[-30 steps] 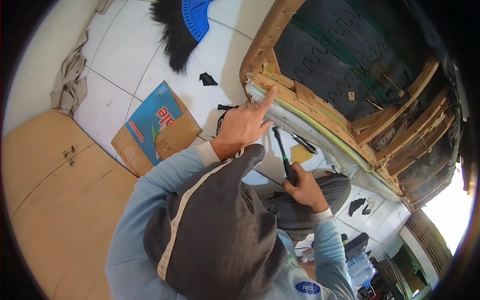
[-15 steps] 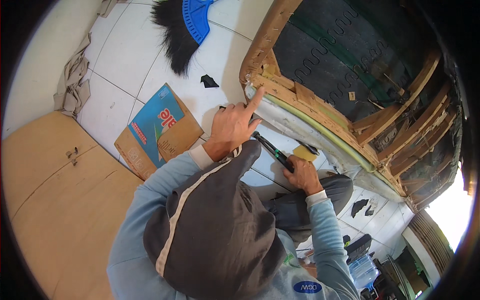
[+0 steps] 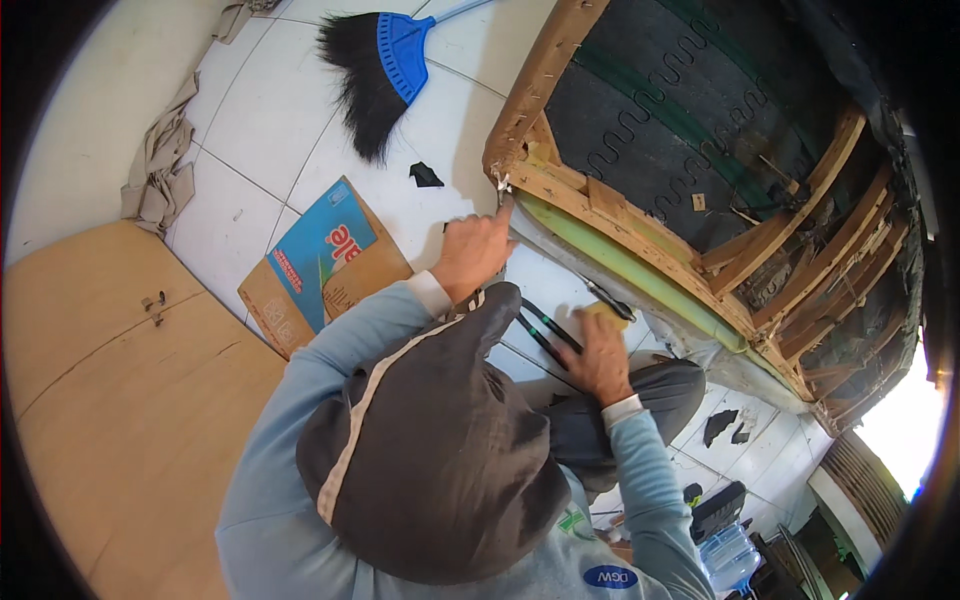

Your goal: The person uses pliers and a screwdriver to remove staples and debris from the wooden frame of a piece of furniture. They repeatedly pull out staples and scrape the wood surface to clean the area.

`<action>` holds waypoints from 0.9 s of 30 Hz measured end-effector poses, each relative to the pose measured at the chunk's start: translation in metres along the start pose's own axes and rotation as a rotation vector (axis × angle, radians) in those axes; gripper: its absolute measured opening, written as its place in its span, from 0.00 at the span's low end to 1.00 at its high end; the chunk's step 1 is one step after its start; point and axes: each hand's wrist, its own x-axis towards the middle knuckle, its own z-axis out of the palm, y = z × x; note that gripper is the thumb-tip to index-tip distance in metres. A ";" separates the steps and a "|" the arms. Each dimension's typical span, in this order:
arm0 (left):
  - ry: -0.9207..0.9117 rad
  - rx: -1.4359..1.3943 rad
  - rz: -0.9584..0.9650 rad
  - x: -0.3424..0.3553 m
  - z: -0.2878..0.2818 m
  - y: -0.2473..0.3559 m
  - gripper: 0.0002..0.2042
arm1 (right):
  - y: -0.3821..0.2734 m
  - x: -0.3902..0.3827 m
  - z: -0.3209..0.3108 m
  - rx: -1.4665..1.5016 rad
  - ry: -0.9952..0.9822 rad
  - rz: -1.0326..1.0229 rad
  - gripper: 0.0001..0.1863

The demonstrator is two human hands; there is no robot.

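My left hand reaches to the near left corner of an upturned wooden seat frame. Its index finger is stretched out, its tip at a frayed whitish bit on that corner; it holds nothing I can see. Beside the frame, my right hand is open, fingers spread forward. Its thumb side is by the handles of a dark hand tool with green bands, whose far end is hidden. Just beyond the fingertips lie a black-handled pointed tool and a yellow piece. Pale green foam and whitish cloth line the frame's near rail.
A flattened cardboard piece lies left of my left hand. Farther off are a blue broom head with black bristles and a black scrap. A wooden board fills the left. Dark scraps and a clear water bottle lie right.
My right hand has loosened from the green-banded tool and opened toward the yellow piece. My left index finger has shifted slightly down and left at the frame's corner. The whole view has shifted slightly.
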 end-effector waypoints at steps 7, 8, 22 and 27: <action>0.141 -0.707 0.097 -0.031 -0.033 0.000 0.34 | -0.007 -0.007 0.021 0.160 -0.123 0.023 0.38; 0.153 -0.774 0.073 -0.035 -0.037 0.000 0.34 | -0.008 -0.011 0.017 0.257 -0.172 0.055 0.35; 0.109 -1.240 -0.005 -0.008 -0.041 0.010 0.23 | -0.091 0.019 -0.130 1.361 -0.488 0.381 0.28; 0.015 -1.629 -0.158 -0.019 -0.049 0.030 0.27 | -0.099 0.040 -0.127 1.831 -0.581 0.339 0.33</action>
